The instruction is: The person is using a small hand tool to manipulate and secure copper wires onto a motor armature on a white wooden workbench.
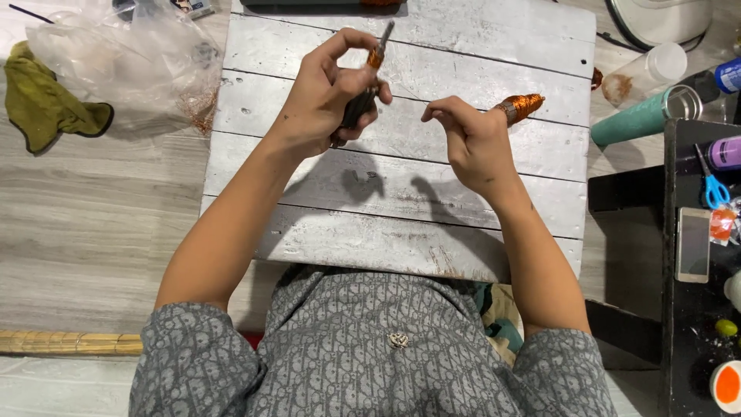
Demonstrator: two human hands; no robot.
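- The left hand (pixel 328 96) hovers above the far half of a white-painted wooden plank table (pixel 401 232); its grip is pressed together around a slim dark-handled tool with an orange copper-wound collar and a grey metal tip (pixel 372 66), thumb and forefinger pinching near the collar while the other fingers wrap the handle.
- The tool stands nearly upright, its tip pointing to the far edge of the table.
- The right hand (pixel 472 143) is just right of the left, apart from it, and closes on a small spool of copper-coloured wire (pixel 519 108) that sticks out to the right of the fist.
- Its forefinger and thumb curl toward the left hand, tips pinched; perhaps a fine wire runs between them, but it is too thin to tell.
- Both hands cast shadows on the planks below them.
- On the far left of the floor lie a crumpled clear plastic bag (pixel 131 62) and an olive-green cloth (pixel 46 104), well apart from the hands.
- To the right, a teal cylindrical tumbler (pixel 637 120) lies on its side near the table's edge.
- Farther right, on a black side shelf (pixel 683 324), rest blue-handled scissors (pixel 714 189) and a flat phone (pixel 692 245).
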